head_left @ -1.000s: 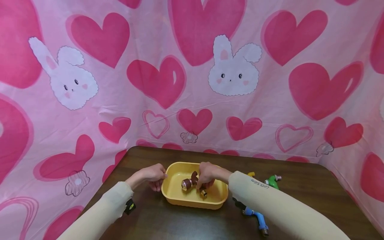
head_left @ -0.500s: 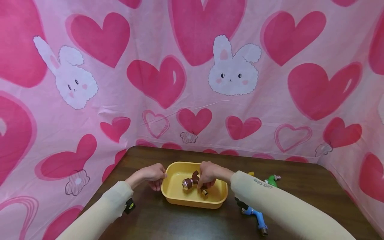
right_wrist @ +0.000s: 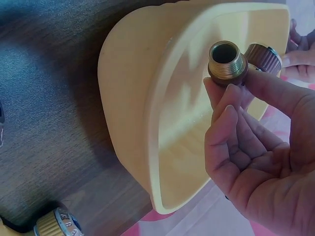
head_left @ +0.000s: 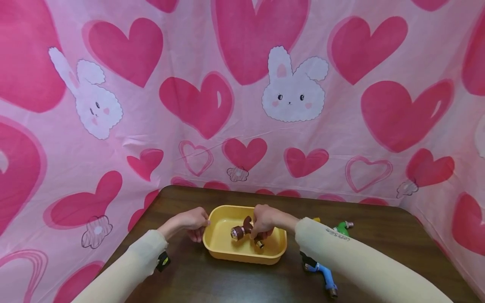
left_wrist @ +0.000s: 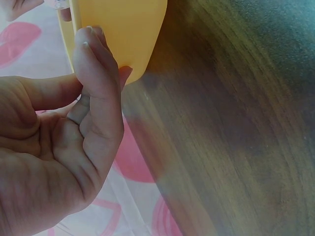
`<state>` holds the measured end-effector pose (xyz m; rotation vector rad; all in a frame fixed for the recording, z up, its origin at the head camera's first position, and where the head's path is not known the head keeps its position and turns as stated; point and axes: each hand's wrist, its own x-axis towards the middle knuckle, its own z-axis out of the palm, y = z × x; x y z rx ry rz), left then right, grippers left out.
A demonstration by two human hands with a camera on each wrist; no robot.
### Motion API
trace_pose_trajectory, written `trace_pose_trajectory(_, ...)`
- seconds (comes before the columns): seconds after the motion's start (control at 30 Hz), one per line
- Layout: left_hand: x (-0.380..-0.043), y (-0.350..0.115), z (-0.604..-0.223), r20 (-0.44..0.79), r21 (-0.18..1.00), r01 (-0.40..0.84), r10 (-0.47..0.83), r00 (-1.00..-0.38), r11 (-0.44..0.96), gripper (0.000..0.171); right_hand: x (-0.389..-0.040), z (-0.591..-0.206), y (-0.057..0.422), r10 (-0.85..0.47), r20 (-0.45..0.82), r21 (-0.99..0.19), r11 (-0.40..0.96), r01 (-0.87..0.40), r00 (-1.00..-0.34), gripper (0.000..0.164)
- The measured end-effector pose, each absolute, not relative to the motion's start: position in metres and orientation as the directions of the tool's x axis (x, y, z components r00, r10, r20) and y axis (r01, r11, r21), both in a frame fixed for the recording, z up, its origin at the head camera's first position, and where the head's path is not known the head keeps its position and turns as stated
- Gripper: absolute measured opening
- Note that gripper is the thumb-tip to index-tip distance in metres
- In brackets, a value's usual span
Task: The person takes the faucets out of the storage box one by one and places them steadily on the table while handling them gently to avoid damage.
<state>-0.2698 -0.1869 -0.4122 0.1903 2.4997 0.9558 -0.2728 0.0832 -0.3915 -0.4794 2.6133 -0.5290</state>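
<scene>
A yellow plastic basin (head_left: 242,256) stands on the wooden table. My left hand (head_left: 195,223) pinches its left rim between thumb and fingers; the same hand (left_wrist: 83,118) shows close up in the left wrist view. My right hand (head_left: 264,220) reaches over the basin and grips a brown faucet (head_left: 238,232) by its body. The faucet's ribbed knob points left. Its brass threaded end (right_wrist: 226,61) faces the camera in the right wrist view, with fingertips just below it. Part of the faucet's body is hidden behind the fingers.
Right of the basin lie a blue faucet (head_left: 327,278), a green faucet (head_left: 344,227) and a small yellow piece (head_left: 317,219), partly hidden by the right sleeve (head_left: 341,252). A pink heart-patterned cloth (head_left: 242,105) hangs behind the table (head_left: 182,277).
My right hand and the brown faucet have shifted very slightly rightward within the basin. The left hand keeps its hold on the rim.
</scene>
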Motion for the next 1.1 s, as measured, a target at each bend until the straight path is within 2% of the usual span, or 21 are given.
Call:
trace_pose_trajectory(0.63, -0.27, -0.188, -0.414, -0.366, 0.659, -0.043, 0.27, -0.891, 0.751, 0.023, -0.267, -0.381, 0.094, -0.42, -0.284, -0.462, 0.848, -0.261, -0.862, 0.031)
trace_pose_trajectory(1.1, -0.268, -0.187, -0.415, -0.354, 0.666, -0.031, 0.28, -0.893, 0.745, 0.025, -0.262, -0.382, 0.102, -0.393, -0.29, -0.46, 0.857, -0.233, -0.873, 0.031)
